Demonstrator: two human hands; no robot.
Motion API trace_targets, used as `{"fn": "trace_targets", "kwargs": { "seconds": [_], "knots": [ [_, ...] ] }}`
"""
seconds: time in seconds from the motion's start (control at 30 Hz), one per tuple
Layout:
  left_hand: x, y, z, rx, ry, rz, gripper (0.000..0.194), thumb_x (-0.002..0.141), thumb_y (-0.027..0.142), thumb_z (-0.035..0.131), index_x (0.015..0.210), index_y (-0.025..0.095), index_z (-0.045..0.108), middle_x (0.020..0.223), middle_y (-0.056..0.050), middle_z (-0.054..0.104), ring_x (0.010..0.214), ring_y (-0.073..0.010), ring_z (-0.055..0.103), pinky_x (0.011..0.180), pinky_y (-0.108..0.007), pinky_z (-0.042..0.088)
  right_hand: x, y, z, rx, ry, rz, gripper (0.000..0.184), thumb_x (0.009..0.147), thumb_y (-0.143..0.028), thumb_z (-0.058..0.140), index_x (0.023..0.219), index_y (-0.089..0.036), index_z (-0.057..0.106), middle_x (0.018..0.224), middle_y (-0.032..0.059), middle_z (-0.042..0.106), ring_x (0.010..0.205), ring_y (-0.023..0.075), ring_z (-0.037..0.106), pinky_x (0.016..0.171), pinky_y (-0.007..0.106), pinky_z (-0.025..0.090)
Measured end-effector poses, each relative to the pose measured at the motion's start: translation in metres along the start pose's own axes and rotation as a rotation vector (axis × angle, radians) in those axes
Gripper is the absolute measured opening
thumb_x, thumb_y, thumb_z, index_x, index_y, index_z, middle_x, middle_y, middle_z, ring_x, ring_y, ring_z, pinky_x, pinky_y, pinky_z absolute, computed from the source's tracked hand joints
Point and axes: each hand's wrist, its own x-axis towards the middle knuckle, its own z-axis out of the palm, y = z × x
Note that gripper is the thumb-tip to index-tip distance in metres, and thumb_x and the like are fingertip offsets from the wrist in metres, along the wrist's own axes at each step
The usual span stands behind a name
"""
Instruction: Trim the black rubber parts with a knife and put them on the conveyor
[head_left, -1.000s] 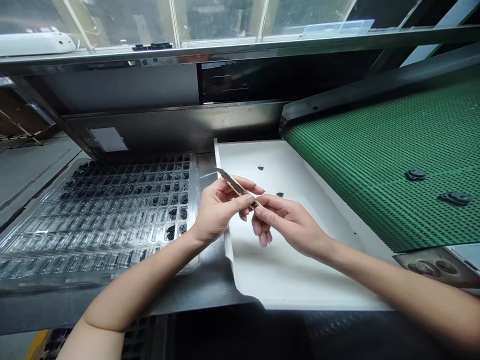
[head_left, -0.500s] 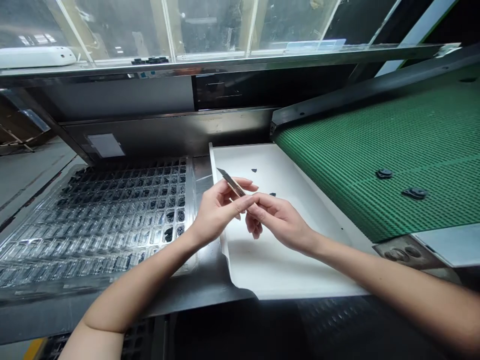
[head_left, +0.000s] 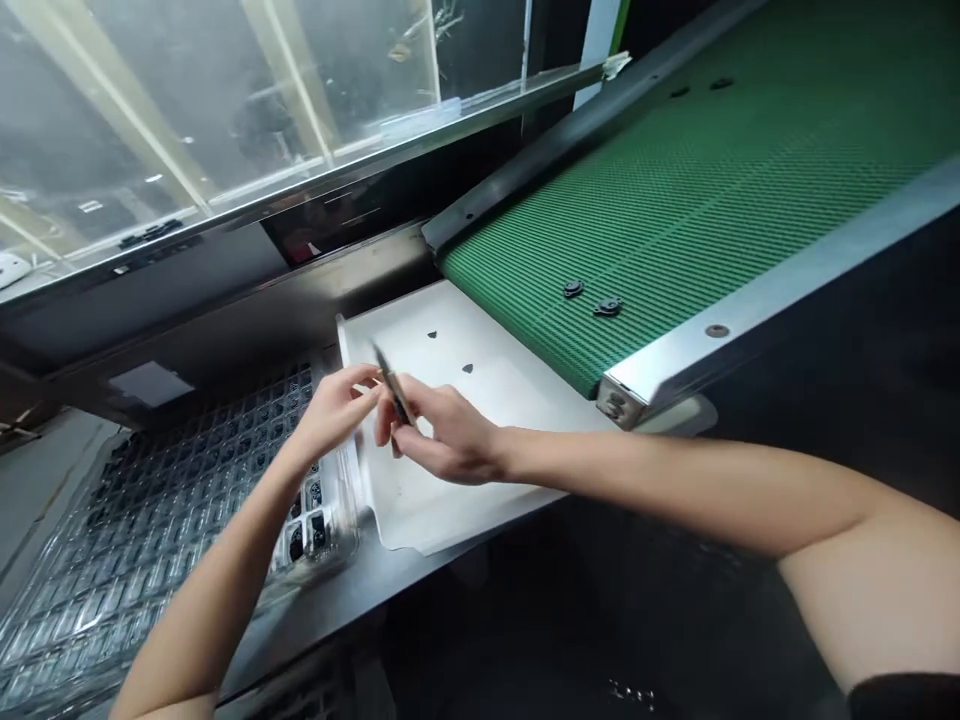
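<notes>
My left hand (head_left: 334,410) and my right hand (head_left: 446,432) meet over the left edge of a white tray (head_left: 480,385). Both pinch a thin pair of tweezers (head_left: 391,385) that points up and away from me. The picture is blurred by motion, so the tips are hard to read. Two small dark parts (head_left: 467,368) lie loose on the tray behind my hands. To the left, under my left forearm, lies a clear plastic cell tray (head_left: 135,540) with several dark parts in its pockets.
A green conveyor belt (head_left: 675,190) slopes up to the right, carrying two dark parts (head_left: 606,306) near its lower end. Its metal end frame (head_left: 675,365) juts out beside my right forearm. Glass panels and a steel ledge (head_left: 300,190) run along the back.
The view has swung right and tilted, so hands, trays and belt sit further left and look smaller. The hands still hold the tweezers together. The parts on the belt have moved down toward the tray.
</notes>
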Motion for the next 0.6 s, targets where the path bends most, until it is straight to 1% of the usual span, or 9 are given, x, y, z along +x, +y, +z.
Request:
{"fn": "trace_targets", "kwargs": {
  "seconds": [0.1,0.17,0.2,0.27,0.33,0.43,0.5,0.6],
  "knots": [
    [0.035,0.009,0.0,0.423,-0.143,0.033,0.029,0.1,0.046,0.067,0.111,0.023,0.081,0.114,-0.007,0.082,0.101,-0.0274,0.076,0.089,-0.038,0.056,-0.001,0.003,0.004,0.037,-0.034,-0.019,0.022,0.091,-0.006,0.047,0.103,-0.021,0.056,0.094,0.0004,0.069,0.082,0.0161,0.063,0.078,0.028,0.053],
    [0.064,0.01,0.008,0.635,-0.213,0.019,0.031,0.103,0.045,0.063,0.116,0.024,0.08,0.117,-0.007,0.081,0.102,-0.0272,0.076,0.09,-0.037,0.055,-0.001,0.004,0.006,0.076,-0.023,-0.072,0.023,0.091,-0.006,0.047,0.106,-0.021,0.056,0.094,0.0005,0.068,0.083,0.0168,0.063,0.079,0.029,0.053],
    [0.079,0.009,0.013,0.707,-0.235,0.011,0.031,0.103,0.044,0.062,0.12,0.024,0.079,0.12,-0.007,0.08,0.104,-0.0276,0.076,0.091,-0.038,0.055,-0.001,0.004,0.007,0.092,-0.013,-0.098,0.024,0.092,-0.007,0.047,0.107,-0.021,0.057,0.094,0.0004,0.068,0.083,0.017,0.063,0.079,0.029,0.052],
    [0.111,0.002,0.027,0.783,-0.266,0.005,0.034,0.102,0.039,0.063,0.128,0.023,0.077,0.127,-0.009,0.079,0.111,-0.0296,0.074,0.095,-0.039,0.054,-0.002,0.004,0.008,0.102,0.007,-0.13,0.022,0.094,-0.01,0.048,0.109,-0.021,0.057,0.094,0.0007,0.068,0.082,0.0175,0.064,0.078,0.029,0.052],
    [0.141,-0.008,0.041,0.822,-0.287,-0.007,0.04,0.1,0.035,0.065,0.138,0.022,0.073,0.137,-0.012,0.076,0.118,-0.032,0.072,0.099,-0.04,0.053,-0.002,0.003,0.007,0.08,0.014,-0.133,0.017,0.096,-0.013,0.049,0.109,-0.021,0.057,0.093,0.0009,0.068,0.081,0.0182,0.064,0.077,0.029,0.051],
    [0.177,-0.021,0.06,0.879,-0.32,-0.024,0.051,0.099,0.03,0.065,0.149,0.02,0.065,0.146,-0.016,0.07,0.122,-0.0317,0.07,0.1,-0.039,0.053,-0.001,0.002,0.004,0.055,0.026,-0.129,0.015,0.098,-0.016,0.048,0.109,-0.022,0.056,0.093,0.0007,0.068,0.083,0.0189,0.065,0.079,0.03,0.051],
    [0.191,-0.026,0.072,0.907,-0.341,-0.016,0.052,0.1,0.027,0.063,0.152,0.02,0.062,0.147,-0.016,0.068,0.12,-0.0299,0.07,0.097,-0.036,0.053,0.0,0.0,0.001,0.065,0.05,-0.133,0.015,0.098,-0.016,0.048,0.11,-0.023,0.056,0.093,0.0,0.068,0.084,0.0191,0.065,0.081,0.03,0.051],
    [0.199,-0.03,0.088,0.937,-0.391,0.032,0.045,0.1,0.023,0.059,0.145,0.021,0.066,0.143,-0.016,0.066,0.116,-0.0285,0.07,0.094,-0.035,0.053,0.003,-0.005,-0.003,0.103,0.104,-0.138,0.016,0.097,-0.016,0.048,0.11,-0.023,0.055,0.092,-0.0008,0.067,0.084,0.0191,0.065,0.082,0.03,0.051]
  ]
}}
